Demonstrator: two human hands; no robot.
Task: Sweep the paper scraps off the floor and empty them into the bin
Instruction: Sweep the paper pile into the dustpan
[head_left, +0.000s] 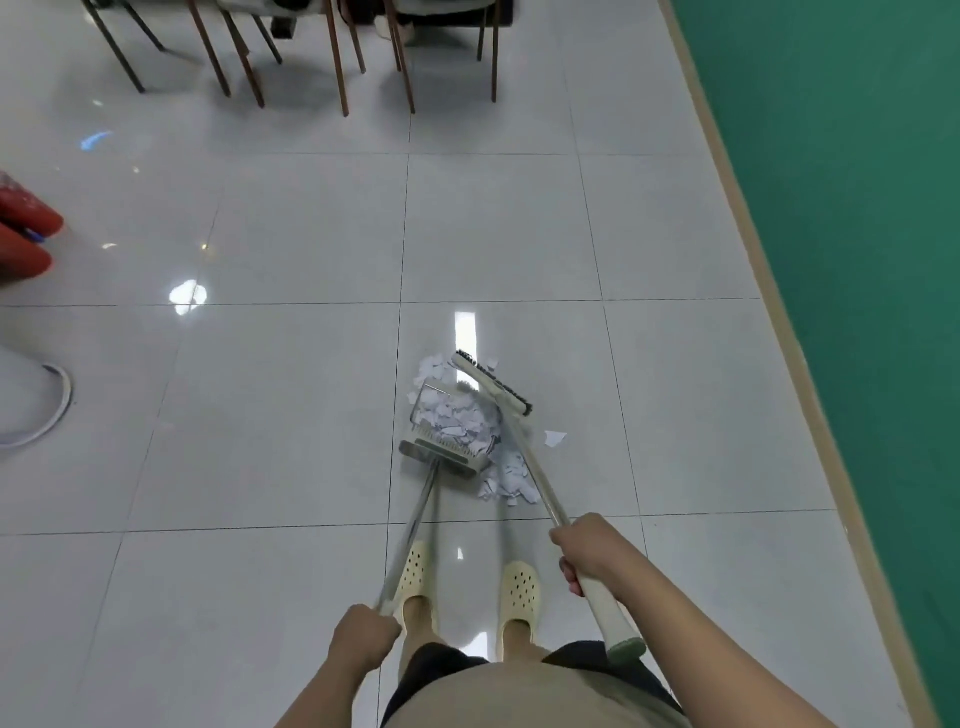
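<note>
Paper scraps (511, 480) lie on the tiled floor (291, 405) ahead of both hands, partly inside the dustpan (447, 434) and partly just right of it. The broom (491, 382) stands beside the pile. The right hand (589, 553) grips the broom handle; the left hand (363, 636) grips the dustpan handle. One scrap (555, 438) lies apart.

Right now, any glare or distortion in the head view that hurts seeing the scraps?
Head view: ceiling-light glare streak on the glossy floor ends just above the paper scraps; white scraps read low-contrast on pale tile; wide-angle bends the green wall edge; broom and dustpan sharp.
</note>
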